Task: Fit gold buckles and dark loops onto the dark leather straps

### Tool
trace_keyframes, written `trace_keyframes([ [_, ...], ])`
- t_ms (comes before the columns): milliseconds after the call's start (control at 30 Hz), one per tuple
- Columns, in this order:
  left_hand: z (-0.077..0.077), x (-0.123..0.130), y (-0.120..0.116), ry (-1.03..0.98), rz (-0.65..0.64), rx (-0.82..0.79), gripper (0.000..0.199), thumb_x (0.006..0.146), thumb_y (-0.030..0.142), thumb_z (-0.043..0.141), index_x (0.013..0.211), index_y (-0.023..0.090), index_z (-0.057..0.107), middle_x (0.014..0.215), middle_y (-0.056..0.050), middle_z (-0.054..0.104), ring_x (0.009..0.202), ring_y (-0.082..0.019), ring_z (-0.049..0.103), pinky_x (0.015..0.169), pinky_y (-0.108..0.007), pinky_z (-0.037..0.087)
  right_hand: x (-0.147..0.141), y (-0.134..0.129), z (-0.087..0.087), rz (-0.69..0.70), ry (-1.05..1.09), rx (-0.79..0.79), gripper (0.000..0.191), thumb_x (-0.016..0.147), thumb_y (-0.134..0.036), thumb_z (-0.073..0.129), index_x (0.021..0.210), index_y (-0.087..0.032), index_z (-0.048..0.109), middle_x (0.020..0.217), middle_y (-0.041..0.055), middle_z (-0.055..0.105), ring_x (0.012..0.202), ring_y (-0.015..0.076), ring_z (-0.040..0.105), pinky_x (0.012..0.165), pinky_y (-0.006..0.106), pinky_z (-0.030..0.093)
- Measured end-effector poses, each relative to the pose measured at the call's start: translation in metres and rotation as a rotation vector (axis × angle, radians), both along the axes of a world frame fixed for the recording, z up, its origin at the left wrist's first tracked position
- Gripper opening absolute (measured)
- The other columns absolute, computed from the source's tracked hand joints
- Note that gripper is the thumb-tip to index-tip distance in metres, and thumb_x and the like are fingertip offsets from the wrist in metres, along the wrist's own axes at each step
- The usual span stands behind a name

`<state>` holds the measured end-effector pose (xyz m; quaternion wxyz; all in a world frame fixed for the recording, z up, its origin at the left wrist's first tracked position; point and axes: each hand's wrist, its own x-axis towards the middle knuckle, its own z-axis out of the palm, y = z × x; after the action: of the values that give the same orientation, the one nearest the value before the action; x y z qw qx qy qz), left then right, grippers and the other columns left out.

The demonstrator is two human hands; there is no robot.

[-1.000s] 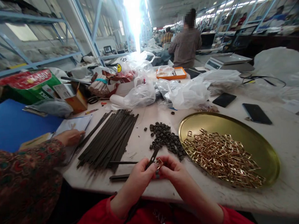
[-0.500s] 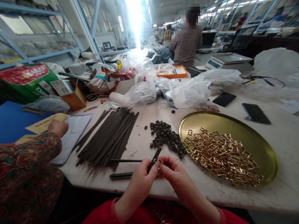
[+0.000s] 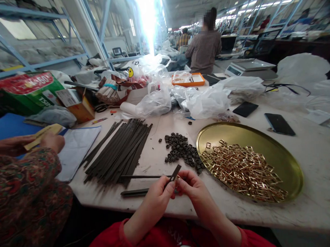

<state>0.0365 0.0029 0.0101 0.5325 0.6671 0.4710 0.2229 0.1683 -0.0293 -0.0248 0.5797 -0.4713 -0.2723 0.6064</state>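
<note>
My left hand (image 3: 159,192) is closed on a dark strap (image 3: 176,172), whose holed end sticks up past the thumb. Pinched in the fingertips of my right hand (image 3: 193,187), right against the strap, is a small gold buckle (image 3: 178,178), mostly hidden by the fingers. Beyond my left hand lies a fanned pile of dark straps (image 3: 119,152), with a few loose ones nearer the table edge. Small dark loops (image 3: 182,148) are heaped just beyond both hands. To the right, a round gold tray (image 3: 292,168) carries a heap of gold buckles (image 3: 246,170).
At left, a co-worker's hands (image 3: 52,141) hold a yellow paper above a white paper pad (image 3: 79,145). Clear plastic bags (image 3: 208,102) cover the table's far side. Two dark phone-like slabs (image 3: 279,124) and a scale (image 3: 251,68) are at the right.
The gold buckle, plainly seen earlier, is now mostly covered by my right fingers at the strap. The co-worker's hand has moved left and lifted the yellow paper.
</note>
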Motion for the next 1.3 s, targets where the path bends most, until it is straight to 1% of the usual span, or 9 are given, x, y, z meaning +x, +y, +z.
trace_keyframes([
  [233, 0.024, -0.02, 0.006, 0.178, -0.125, 0.09, 0.024, 0.084, 0.029, 0.04, 0.065, 0.018, 0.05, 0.062, 0.002, 0.051, 0.063, -0.014, 0.048, 0.061, -0.023, 0.035, 0.011, -0.001, 0.011, -0.068, 0.28, -0.054, 0.034, 0.06, -0.031, 0.077, 0.089, -0.02, 0.061, 0.068, -0.0028, 0.06, 0.061, 0.0097, 0.054, 0.055, 0.021, 0.043],
  [400, 0.019, -0.013, -0.003, 0.178, -0.153, 0.11, 0.025, 0.086, 0.03, 0.038, 0.07, 0.018, 0.053, 0.068, 0.0, 0.056, 0.068, -0.016, 0.051, 0.063, -0.024, 0.036, 0.002, -0.005, 0.016, -0.025, 0.401, -0.171, 0.038, 0.054, -0.029, 0.081, 0.086, -0.019, 0.063, 0.069, -0.0016, 0.062, 0.059, 0.0097, 0.055, 0.055, 0.021, 0.043],
  [533, 0.016, -0.006, -0.005, 0.138, -0.142, 0.096, 0.02, 0.085, 0.027, 0.039, 0.082, 0.016, 0.056, 0.077, -0.003, 0.061, 0.07, -0.016, 0.053, 0.064, -0.024, 0.038, -0.007, -0.01, 0.017, 0.006, 0.413, -0.172, 0.034, 0.054, -0.029, 0.08, 0.08, -0.018, 0.062, 0.068, -0.0013, 0.061, 0.058, 0.01, 0.054, 0.056, 0.023, 0.044],
  [667, 0.02, -0.007, -0.005, 0.159, -0.157, 0.075, 0.016, 0.083, 0.023, 0.043, 0.072, 0.016, 0.054, 0.071, -0.001, 0.059, 0.069, -0.015, 0.053, 0.067, -0.024, 0.039, -0.007, -0.012, 0.014, -0.055, 0.363, -0.127, 0.03, 0.059, -0.032, 0.078, 0.079, -0.019, 0.06, 0.069, -0.0026, 0.059, 0.059, 0.0094, 0.052, 0.056, 0.022, 0.042],
  [900, 0.022, -0.007, -0.008, -0.021, -0.155, -0.036, 0.019, 0.084, 0.027, 0.045, 0.072, 0.016, 0.053, 0.069, 0.0, 0.058, 0.068, -0.013, 0.053, 0.068, -0.024, 0.041, -0.011, -0.02, 0.008, 0.054, 0.185, 0.025, 0.02, 0.075, -0.036, 0.065, 0.075, -0.017, 0.056, 0.062, -0.0026, 0.054, 0.055, 0.0092, 0.046, 0.053, 0.022, 0.035],
  [1033, 0.018, -0.008, -0.01, -0.081, -0.131, -0.092, 0.021, 0.084, 0.032, 0.046, 0.072, 0.016, 0.053, 0.068, 0.001, 0.058, 0.067, -0.013, 0.053, 0.067, -0.024, 0.04, -0.014, -0.022, 0.004, 0.043, 0.081, 0.046, 0.023, 0.075, -0.04, 0.062, 0.072, -0.018, 0.055, 0.061, -0.003, 0.053, 0.054, 0.0098, 0.044, 0.052, 0.023, 0.035],
  [1133, 0.015, -0.01, -0.011, -0.034, -0.094, -0.112, 0.024, 0.082, 0.035, 0.048, 0.067, 0.016, 0.05, 0.062, 0.003, 0.054, 0.061, -0.012, 0.048, 0.061, -0.022, 0.037, -0.011, -0.023, 0.0, 0.0, -0.143, 0.068, 0.024, 0.074, -0.042, 0.062, 0.072, -0.019, 0.057, 0.064, -0.0012, 0.056, 0.055, 0.0121, 0.046, 0.054, 0.025, 0.038],
  [1233, 0.012, -0.013, -0.011, 0.009, -0.05, -0.153, 0.027, 0.08, 0.038, 0.049, 0.064, 0.017, 0.046, 0.056, 0.005, 0.047, 0.054, -0.01, 0.041, 0.054, -0.021, 0.033, -0.005, -0.026, 0.0, -0.087, -0.46, 0.181, 0.021, 0.078, -0.038, 0.057, 0.09, -0.021, 0.062, 0.078, 0.0033, 0.061, 0.07, 0.0175, 0.054, 0.064, 0.029, 0.042],
  [1300, 0.011, -0.014, -0.011, 0.01, -0.03, -0.18, 0.027, 0.079, 0.039, 0.049, 0.063, 0.018, 0.044, 0.053, 0.006, 0.044, 0.052, -0.01, 0.039, 0.052, -0.02, 0.032, 0.0, -0.029, 0.005, -0.067, -0.622, 0.307, 0.028, 0.084, -0.035, 0.049, 0.106, -0.022, 0.06, 0.089, 0.0059, 0.061, 0.082, 0.0201, 0.055, 0.072, 0.031, 0.043],
])
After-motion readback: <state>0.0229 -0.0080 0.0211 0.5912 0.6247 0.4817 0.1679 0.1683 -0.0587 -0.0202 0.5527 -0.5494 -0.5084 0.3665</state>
